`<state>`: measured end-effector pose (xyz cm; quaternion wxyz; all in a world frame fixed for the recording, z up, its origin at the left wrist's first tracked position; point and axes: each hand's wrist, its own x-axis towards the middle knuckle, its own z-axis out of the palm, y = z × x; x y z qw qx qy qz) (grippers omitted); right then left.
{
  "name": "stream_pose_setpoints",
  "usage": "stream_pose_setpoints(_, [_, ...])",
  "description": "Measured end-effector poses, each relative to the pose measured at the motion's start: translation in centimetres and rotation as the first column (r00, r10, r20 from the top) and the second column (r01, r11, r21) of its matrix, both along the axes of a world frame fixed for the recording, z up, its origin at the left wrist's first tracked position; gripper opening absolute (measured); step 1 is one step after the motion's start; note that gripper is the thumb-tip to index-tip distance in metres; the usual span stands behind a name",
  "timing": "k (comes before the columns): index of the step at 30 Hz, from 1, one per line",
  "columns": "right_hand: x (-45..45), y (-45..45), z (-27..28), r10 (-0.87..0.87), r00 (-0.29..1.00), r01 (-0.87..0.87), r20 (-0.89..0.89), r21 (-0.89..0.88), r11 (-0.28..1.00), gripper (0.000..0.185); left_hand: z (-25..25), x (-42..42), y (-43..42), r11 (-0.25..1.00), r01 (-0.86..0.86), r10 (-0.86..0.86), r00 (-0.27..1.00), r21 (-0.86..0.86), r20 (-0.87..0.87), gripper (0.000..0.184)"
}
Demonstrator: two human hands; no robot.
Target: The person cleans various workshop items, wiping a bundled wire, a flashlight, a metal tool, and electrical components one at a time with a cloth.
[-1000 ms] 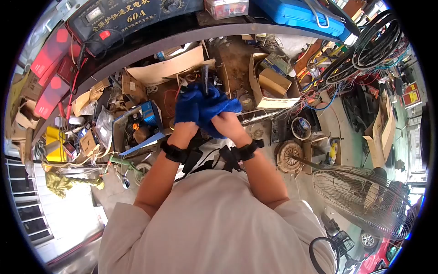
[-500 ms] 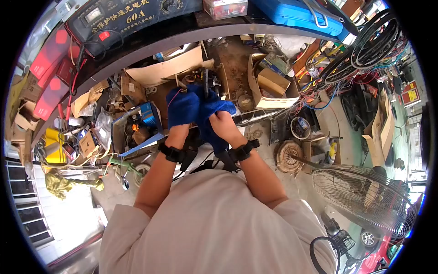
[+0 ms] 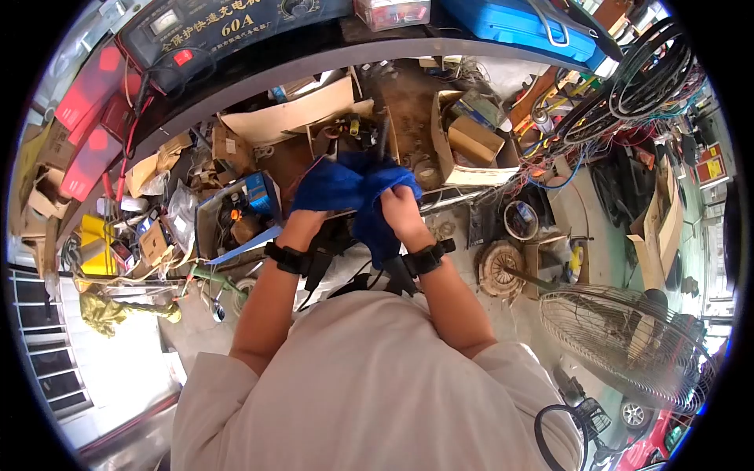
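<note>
- Blue cloth (image 3: 338, 187): bunched in front of the person's torso, one end hanging between the wrists.
- Right hand (image 3: 402, 210): fingers clenched on the cloth near its right edge.
- Left hand (image 3: 306, 224): fingers covered by the cloth; grip cannot be told.
- Dark rod (image 3: 382, 140): protrudes beyond the cloth's far edge, lower end hidden; contact unclear.
- Open cardboard box (image 3: 479, 176): beyond the right hand, to its right, holding smaller boxes.
- Black wristband (image 3: 428, 257) on the right wrist.
</note>
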<state>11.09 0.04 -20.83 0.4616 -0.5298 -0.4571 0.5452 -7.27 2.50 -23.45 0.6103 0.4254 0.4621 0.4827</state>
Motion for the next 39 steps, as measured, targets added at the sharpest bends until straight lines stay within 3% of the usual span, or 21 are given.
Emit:
stream_pose_setpoints(2, [0.0, 0.5, -1.1, -0.021, 0.99, 0.019, -0.137, -0.017, 1.0, 0.021, 4.0, 1.1, -1.6, 0.967, 0.056, -0.014, 0.986, 0.247, -0.168, 0.02])
stream_pose_setpoints(5, [-0.3, 0.5, -2.3, -0.087, 0.982, 0.089, -0.167, 0.004, 0.996, 0.022, 6.6, 1.2, -2.3, 0.879, 0.157, 0.038, 0.918, 0.451, -0.395, 0.022])
stream_pose_setpoints(7, [-0.7, 0.2, -1.4, -0.184, 0.948, 0.184, -0.261, -0.025, 0.983, 0.022, 5.9, 1.0, -2.0, 0.904, 0.173, -0.002, 0.917, 0.392, -0.4, 0.024])
stream_pose_setpoints(9, [-0.6, 0.3, -1.2, -0.281, 0.877, 0.257, -0.391, -0.114, 0.96, 0.025, 4.2, 0.9, -0.8, 0.97, 0.169, -0.122, 0.961, 0.176, -0.249, 0.027])
stream_pose_setpoints(12, [1.3, 1.0, -1.0, -0.414, 0.709, 0.286, -0.571, -0.303, 0.909, 0.028, 3.8, 0.5, -2.2, 0.885, 0.464, -0.455, 0.848, -0.033, -0.273, 0.034])
stream_pose_setpoints(14, [2.7, 1.2, 0.0, -0.468, 0.614, 0.278, -0.636, -0.38, 0.882, 0.029, 3.3, 1.0, -3.1, 0.864, 0.502, -0.502, 0.853, -0.038, -0.144, 0.038])
stream_pose_setpoints(15, [3.3, 1.2, -0.2, -0.424, 0.63, 0.261, -0.65, -0.337, 0.905, 0.027, 3.2, 1.5, -3.4, 0.851, 0.523, -0.524, 0.848, -0.039, -0.078, 0.041])
stream_pose_setpoints(18, [3.8, 1.3, -0.5, -0.533, 0.619, 0.374, -0.576, -0.381, 0.846, 0.023, 3.7, 3.3, -3.9, 0.96, 0.188, -0.058, 0.861, 0.21, -0.506, 0.036])
stream_pose_setpoints(19, [3.8, 1.2, -0.4, -0.53, 0.631, 0.385, -0.566, -0.365, 0.848, 0.021, 3.9, 3.8, -3.8, 0.95, 0.246, -0.16, 0.911, 0.191, -0.38, 0.032])
stream_pose_setpoints(22, [3.6, 1.0, 0.1, -0.485, 0.669, 0.365, -0.563, -0.319, 0.875, 0.023, 3.7, 4.8, -3.9, 0.902, 0.365, -0.206, 0.835, 0.232, -0.51, 0.032])
stream_pose_setpoints(26, [3.0, 1.0, -0.9, -0.468, 0.652, 0.335, -0.596, -0.327, 0.883, 0.026, 3.2, 5.6, -3.7, 0.872, 0.459, -0.227, 0.687, 0.17, -0.691, 0.053])
stream_pose_setpoints(29, [3.0, 0.7, -0.5, -0.458, 0.657, 0.32, -0.599, -0.329, 0.889, 0.027, 3.6, 6.4, -4.1, 0.891, 0.421, -0.219, 0.722, 0.167, -0.656, 0.056])
stream_pose_setpoints(32, [3.9, 1.6, -1.9, -0.418, 0.687, 0.277, -0.595, -0.317, 0.907, 0.025, 2.1, 6.3, -3.3, 0.926, 0.374, -0.356, 0.913, 0.058, -0.198, 0.051])
stream_pose_setpoints(35, [3.9, 1.8, -0.1, -0.291, 0.76, 0.195, -0.581, -0.224, 0.955, 0.022, 3.5, 5.9, -3.0, 0.924, 0.354, -0.332, 0.93, -0.142, 0.161, 0.048])
stream_pose_setpoints(39, [3.5, 2.2, -0.7, -0.264, 0.82, 0.197, -0.508, -0.183, 0.963, 0.017, 3.2, 6.0, -2.8, 0.952, 0.283, -0.286, 0.958, -0.115, -0.01, 0.045])
